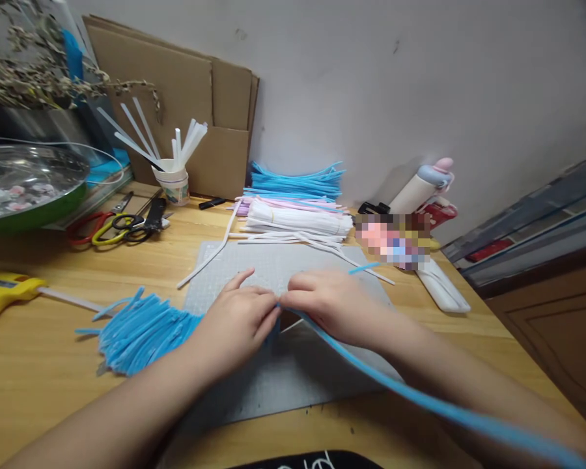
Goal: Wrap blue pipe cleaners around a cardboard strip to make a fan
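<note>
My left hand (247, 316) and my right hand (322, 303) meet above a grey cutting mat (239, 391). Both are closed in a pinch on a long blue pipe cleaner (371, 368), whose free length curves down to the lower right. To the left spreads a fringe of blue pipe cleaners (144, 332) set side by side; its right end runs behind my left wrist. Whether the long strand is joined to the fringe is hidden by my fingers. A short blue piece (364, 268) shows behind my right hand.
Bundles of blue (295, 182) and white pipe cleaners (297, 218) lie against the wall. Scissors (110, 228), a paper cup of glue sticks (173, 182) and a yellow glue gun (10, 293) stand left. A white bottle (413, 192) leans at the right, near a white packet (442, 286).
</note>
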Action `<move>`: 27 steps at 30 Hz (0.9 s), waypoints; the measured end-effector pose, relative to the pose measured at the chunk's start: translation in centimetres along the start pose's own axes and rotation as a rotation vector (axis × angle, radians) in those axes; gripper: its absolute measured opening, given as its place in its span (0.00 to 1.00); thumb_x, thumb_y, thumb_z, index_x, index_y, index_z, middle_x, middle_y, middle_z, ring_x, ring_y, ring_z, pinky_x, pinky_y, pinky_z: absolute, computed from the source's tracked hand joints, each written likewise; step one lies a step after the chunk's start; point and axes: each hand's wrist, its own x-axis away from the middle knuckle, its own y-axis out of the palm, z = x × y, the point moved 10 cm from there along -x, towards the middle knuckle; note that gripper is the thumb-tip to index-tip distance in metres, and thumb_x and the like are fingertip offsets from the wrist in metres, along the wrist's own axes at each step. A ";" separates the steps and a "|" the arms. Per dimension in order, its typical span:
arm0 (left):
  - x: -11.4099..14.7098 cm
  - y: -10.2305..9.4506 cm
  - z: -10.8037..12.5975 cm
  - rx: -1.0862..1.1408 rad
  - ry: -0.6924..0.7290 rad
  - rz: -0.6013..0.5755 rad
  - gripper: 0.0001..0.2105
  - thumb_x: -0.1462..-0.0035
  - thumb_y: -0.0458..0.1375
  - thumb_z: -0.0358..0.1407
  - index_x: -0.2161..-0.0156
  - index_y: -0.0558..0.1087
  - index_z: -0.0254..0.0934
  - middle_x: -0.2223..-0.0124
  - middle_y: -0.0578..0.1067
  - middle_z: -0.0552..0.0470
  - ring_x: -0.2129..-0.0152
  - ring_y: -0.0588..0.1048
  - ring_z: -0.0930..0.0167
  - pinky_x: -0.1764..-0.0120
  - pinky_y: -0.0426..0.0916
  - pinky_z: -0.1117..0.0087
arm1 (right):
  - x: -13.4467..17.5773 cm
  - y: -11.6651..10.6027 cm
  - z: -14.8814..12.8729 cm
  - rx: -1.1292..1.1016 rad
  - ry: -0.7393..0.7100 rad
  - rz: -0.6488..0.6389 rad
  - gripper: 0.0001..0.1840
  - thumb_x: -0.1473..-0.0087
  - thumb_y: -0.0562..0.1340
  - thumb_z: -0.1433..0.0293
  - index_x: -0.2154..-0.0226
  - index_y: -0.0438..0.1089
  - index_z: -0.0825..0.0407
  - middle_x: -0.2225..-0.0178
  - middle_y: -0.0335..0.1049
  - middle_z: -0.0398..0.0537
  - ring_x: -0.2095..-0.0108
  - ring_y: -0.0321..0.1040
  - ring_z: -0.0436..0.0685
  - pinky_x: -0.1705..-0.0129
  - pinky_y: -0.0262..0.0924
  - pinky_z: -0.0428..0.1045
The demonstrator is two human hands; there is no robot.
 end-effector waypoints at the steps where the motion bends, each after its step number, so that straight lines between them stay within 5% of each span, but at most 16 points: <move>1: 0.0 0.0 0.2 0.017 0.010 -0.012 0.12 0.38 0.47 0.32 0.64 0.74 0.39 0.64 0.78 0.54 0.64 0.75 0.72 0.39 0.47 0.54 | -0.2 -0.3 -0.6 0.054 -0.079 -0.021 0.11 0.40 0.53 0.74 0.65 0.71 0.50 0.72 0.67 0.45 0.70 0.58 0.52 0.69 0.47 0.48; 5: 0.0 0.1 0.9 0.127 0.071 -0.079 0.13 0.37 0.47 0.31 0.67 0.74 0.39 0.68 0.77 0.56 0.68 0.75 0.74 0.38 0.46 0.55 | -0.5 -0.6 -2.4 0.153 -0.355 -0.029 0.13 0.38 0.53 0.70 0.71 0.69 0.52 0.70 0.67 0.47 0.67 0.56 0.54 0.63 0.49 0.51; 7: 0.1 -0.1 1.3 0.177 0.098 -0.094 0.13 0.38 0.47 0.32 0.67 0.73 0.39 0.68 0.77 0.56 0.68 0.75 0.74 0.38 0.46 0.55 | -0.5 -0.5 -2.2 0.149 -0.383 0.015 0.13 0.38 0.52 0.70 0.70 0.69 0.50 0.69 0.67 0.47 0.67 0.58 0.54 0.63 0.50 0.51; 11: 0.1 -0.8 1.0 0.168 0.082 -0.029 0.12 0.38 0.47 0.33 0.68 0.73 0.40 0.68 0.77 0.55 0.68 0.75 0.71 0.39 0.48 0.52 | 0.0 -2.6 2.8 -0.037 0.051 0.350 0.13 0.42 0.50 0.76 0.62 0.67 0.49 0.66 0.68 0.49 0.65 0.62 0.55 0.63 0.56 0.51; 15: 0.1 -1.2 0.0 0.129 0.017 0.047 0.12 0.39 0.48 0.33 0.66 0.74 0.41 0.69 0.77 0.55 0.69 0.75 0.70 0.40 0.51 0.51 | 3.3 -3.6 5.5 -0.117 0.407 0.560 0.14 0.53 0.52 0.82 0.69 0.66 0.51 0.66 0.66 0.50 0.62 0.64 0.58 0.61 0.59 0.53; 18: 0.1 -1.4 -0.7 0.098 -0.043 0.081 0.12 0.39 0.47 0.33 0.66 0.74 0.40 0.70 0.77 0.55 0.70 0.75 0.71 0.41 0.52 0.52 | 4.3 -3.2 4.2 -0.141 0.443 0.564 0.10 0.52 0.55 0.79 0.68 0.67 0.51 0.64 0.67 0.51 0.61 0.64 0.59 0.59 0.59 0.54; 22: 0.2 -1.3 -0.8 0.024 -0.064 0.094 0.12 0.39 0.47 0.32 0.66 0.74 0.39 0.69 0.77 0.54 0.69 0.75 0.71 0.40 0.51 0.54 | 3.0 -0.1 2.0 -0.295 0.398 0.382 0.09 0.45 0.58 0.71 0.60 0.69 0.50 0.60 0.71 0.50 0.57 0.65 0.59 0.55 0.58 0.55; 27: 0.2 -1.4 -0.5 -0.084 -0.057 0.120 0.13 0.40 0.47 0.32 0.67 0.74 0.36 0.68 0.78 0.50 0.66 0.75 0.70 0.39 0.50 0.57 | 2.3 0.1 1.4 -0.198 0.452 0.422 0.09 0.45 0.60 0.64 0.62 0.70 0.49 0.59 0.69 0.50 0.55 0.63 0.60 0.52 0.52 0.58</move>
